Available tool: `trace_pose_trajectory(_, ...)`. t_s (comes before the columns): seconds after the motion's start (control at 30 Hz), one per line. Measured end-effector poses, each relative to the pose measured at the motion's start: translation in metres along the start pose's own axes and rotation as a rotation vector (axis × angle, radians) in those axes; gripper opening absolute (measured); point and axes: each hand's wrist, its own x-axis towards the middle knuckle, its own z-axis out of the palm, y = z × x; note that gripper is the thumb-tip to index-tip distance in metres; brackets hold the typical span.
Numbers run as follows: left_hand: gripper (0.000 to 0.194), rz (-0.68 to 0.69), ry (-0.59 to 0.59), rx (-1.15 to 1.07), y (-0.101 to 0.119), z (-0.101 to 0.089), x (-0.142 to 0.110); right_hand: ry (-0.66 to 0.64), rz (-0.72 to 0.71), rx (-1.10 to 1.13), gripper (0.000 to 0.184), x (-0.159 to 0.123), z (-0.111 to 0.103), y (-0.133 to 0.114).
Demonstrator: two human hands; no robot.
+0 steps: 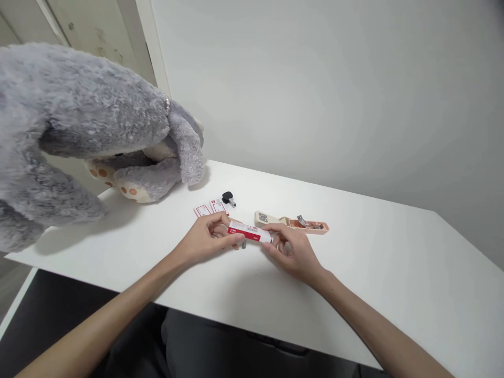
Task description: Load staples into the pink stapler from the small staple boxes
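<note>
A small red-and-white cardboard box [246, 232] with printed text and a barcode is held just above the white table. My left hand [207, 236] grips its left end between thumb and fingers. At the other end, my right hand [291, 249] pinches the box with thumb and forefinger. Below the box, near my left fingertips, shows a small grey piece [244, 244] that I cannot make out. Behind my right hand lies an opened long case, with a beige part [268, 216] and a peach-coloured tray [315, 227] that has metal bits in it.
Two flat red-and-white packets [202, 210] lie behind my left hand, beside a black object with a metal end [228, 198]. A big grey plush toy [98, 110] sits at the left of the white table [374, 252]. A pale wall [315, 89] stands behind the table.
</note>
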Motion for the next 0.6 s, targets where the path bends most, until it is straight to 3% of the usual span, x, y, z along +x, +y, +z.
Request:
trace_pose_trajectory(0.37,0.035,-0.029,-0.080,0.005,-0.0046,-0.0016,0.0000,0.009,0.058,0.124,0.016,-0.0004,0.0012,0.0045)
trace_pose_trajectory(0.6,0.037,-0.004,-0.011,0.001,-0.0078,0.0000,0.0002,-0.042,0.236,0.336,0.033,-0.0001,0.0014,0.0034)
